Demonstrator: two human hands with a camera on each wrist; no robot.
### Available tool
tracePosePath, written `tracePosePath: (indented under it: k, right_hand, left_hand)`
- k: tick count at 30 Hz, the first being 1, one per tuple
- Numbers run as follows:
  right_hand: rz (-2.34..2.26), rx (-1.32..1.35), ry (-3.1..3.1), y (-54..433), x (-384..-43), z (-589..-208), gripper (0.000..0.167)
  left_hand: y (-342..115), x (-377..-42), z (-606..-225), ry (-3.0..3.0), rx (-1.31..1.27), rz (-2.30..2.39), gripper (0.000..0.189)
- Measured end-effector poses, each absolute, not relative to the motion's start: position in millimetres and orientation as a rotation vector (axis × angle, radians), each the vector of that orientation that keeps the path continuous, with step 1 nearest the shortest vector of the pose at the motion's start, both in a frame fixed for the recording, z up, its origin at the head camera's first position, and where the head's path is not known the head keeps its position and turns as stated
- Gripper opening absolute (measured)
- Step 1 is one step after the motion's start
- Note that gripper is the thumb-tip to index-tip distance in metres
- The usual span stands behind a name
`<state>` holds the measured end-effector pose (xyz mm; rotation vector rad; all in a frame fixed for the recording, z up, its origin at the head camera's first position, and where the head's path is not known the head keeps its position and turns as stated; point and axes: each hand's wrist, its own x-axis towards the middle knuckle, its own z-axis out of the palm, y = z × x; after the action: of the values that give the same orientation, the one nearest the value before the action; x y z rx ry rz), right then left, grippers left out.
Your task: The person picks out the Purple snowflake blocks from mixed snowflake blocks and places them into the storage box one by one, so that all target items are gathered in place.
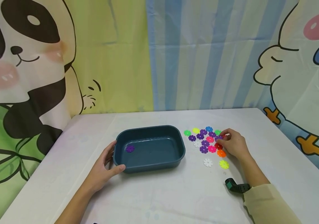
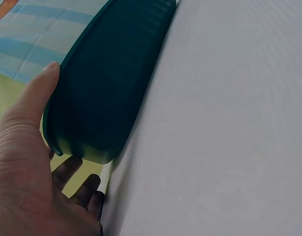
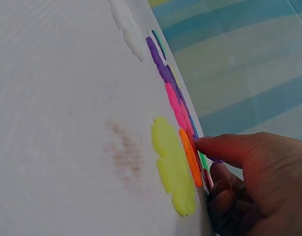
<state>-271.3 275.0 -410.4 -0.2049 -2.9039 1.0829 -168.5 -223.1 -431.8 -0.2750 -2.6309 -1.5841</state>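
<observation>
A dark teal plastic basin (image 1: pixel 151 168) rests on the table, with one purple flower-shaped disc (image 1: pixel 130 148) on its floor. My left hand (image 1: pixel 102 169) grips the basin's left end, the thumb at its front and the fingers round the side. In the left wrist view the thumb lies along the basin's wall (image 2: pixel 102 83). To the right of the basin, my right hand (image 1: pixel 235 144) is at the edge of a spread of colourful flower-shaped discs. Its thumb and index finger pinch a purple disc (image 1: pixel 218 137), partly hidden by the fingers.
The loose discs include a white disc (image 1: pixel 207 162) and a yellow disc (image 1: pixel 224 164) nearest me, and an orange disc (image 1: pixel 221 153) by the right hand. A black wristband (image 1: pixel 236 186) is on the right wrist. Printed curtains (image 1: pixel 198 62) hang behind the white table (image 1: pixel 159 199).
</observation>
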Motion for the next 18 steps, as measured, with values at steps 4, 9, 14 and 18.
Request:
tracePosePath:
  k: [4,9,14,18]
  right_hand:
    - [1.081,-0.199,-2.894,274.7,-270.8,-411.3,0.043]
    - [1.1,-0.238,-2.884,274.0,-271.2,-411.9,0.044]
    - [1.115,-0.251,-2.88,275.1,-271.3,-411.2,0.046]
    - [1.128,-0.242,-2.87,274.9,-271.3,-410.9,0.048]
  left_hand:
    - [-222.9,-168.6,-431.8,-2.63,-0.273,-1.583,0.093]
    - [-223.0,-169.1,-432.9,-2.623,-0.277,-1.586,0.092]
    - [-222.7,-169.1,-433.2,-2.619,-0.273,-1.59,0.092]
    - [-222.3,-168.8,-433.0,-2.619,-0.269,-1.591,0.092]
